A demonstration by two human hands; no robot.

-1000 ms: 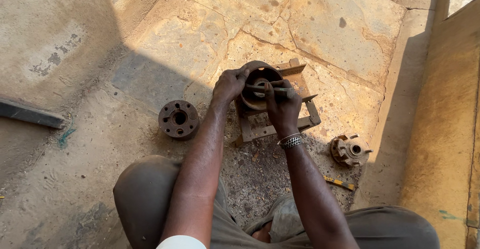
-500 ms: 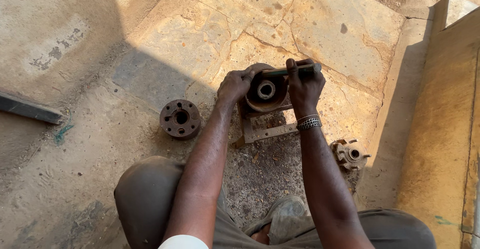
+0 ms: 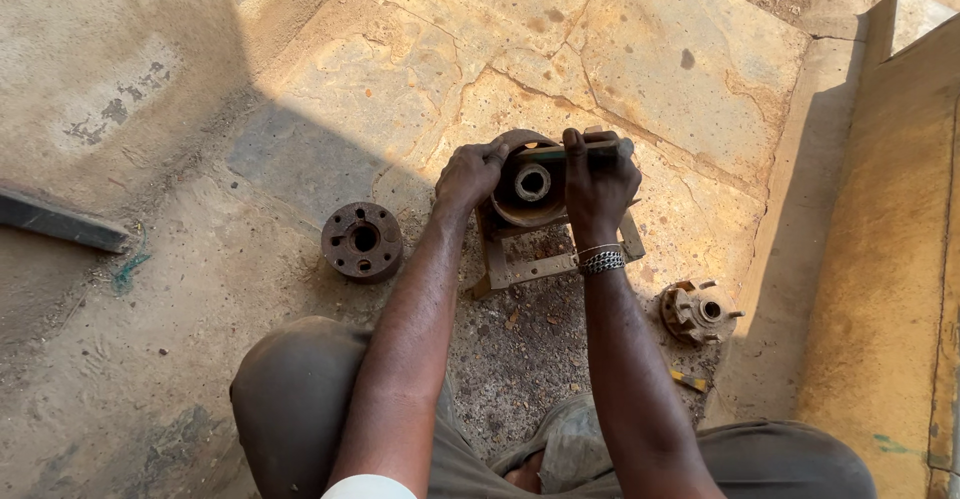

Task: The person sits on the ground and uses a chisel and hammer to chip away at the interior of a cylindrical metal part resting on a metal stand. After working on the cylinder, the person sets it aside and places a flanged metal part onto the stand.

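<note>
Two bare hands work at a round rusty hub (image 3: pixel 530 187) that sits on an angle-iron frame (image 3: pixel 540 264) on the stone floor (image 3: pixel 640 49). The left hand (image 3: pixel 470 174) is closed over the hub's left rim, fingers curled on the metal edge. The right hand (image 3: pixel 597 184) is wrapped tight around a dark straight bar (image 3: pixel 580 149) that lies crosswise over the top of the hub, its far end poking out just past the fingers to the right; a beaded metal bracelet (image 3: pixel 600 259) circles that wrist. The hub shows a round bore in its middle, facing up toward the camera. To the left of the frame, apart from it, a flanged disc with bolt holes (image 3: pixel 362 241) lies flat on the dusty ground. To the right, near the raised kerb (image 3: pixel 800 239), a smaller studded hub part (image 3: pixel 698 311) rests on the ground, and a short yellow-tipped piece (image 3: pixel 688 379) lies just below it. A dark flat strip of metal (image 3: pixel 60 224) lies at the far left edge. The person's bent knees in dull trousers (image 3: pixel 300 399) fill the bottom of the view, and half the floor is in shadow.
</note>
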